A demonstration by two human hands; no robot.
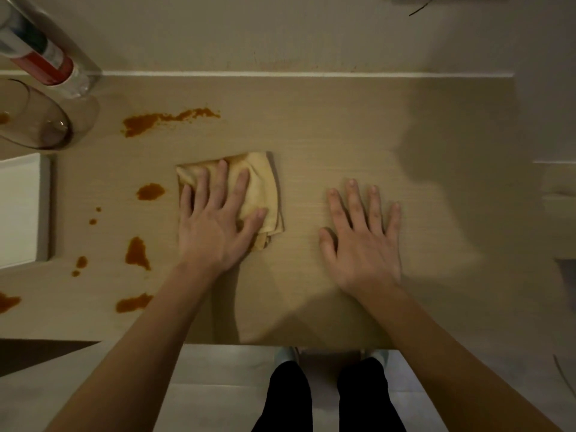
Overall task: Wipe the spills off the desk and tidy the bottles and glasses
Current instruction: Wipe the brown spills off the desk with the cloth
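Observation:
A folded yellow cloth (261,185) lies on the light wooden desk (343,126). My left hand (215,226) presses flat on the cloth with fingers spread. My right hand (364,241) rests flat on the bare desk to the right, holding nothing. Several orange-brown spills mark the left part of the desk: a long streak (162,120) at the back, a blotch (150,191) just left of the cloth, and patches (137,254) nearer the front edge. A clear bottle (43,54) with a red and white label stands at the back left. A clear glass (34,120) sits in front of it.
A white box-like object (21,210) lies at the left edge of the desk. The wall runs along the desk's back edge. My legs and the pale floor (224,385) show below the desk's front edge. A shelf or ledge (558,188) is at the right.

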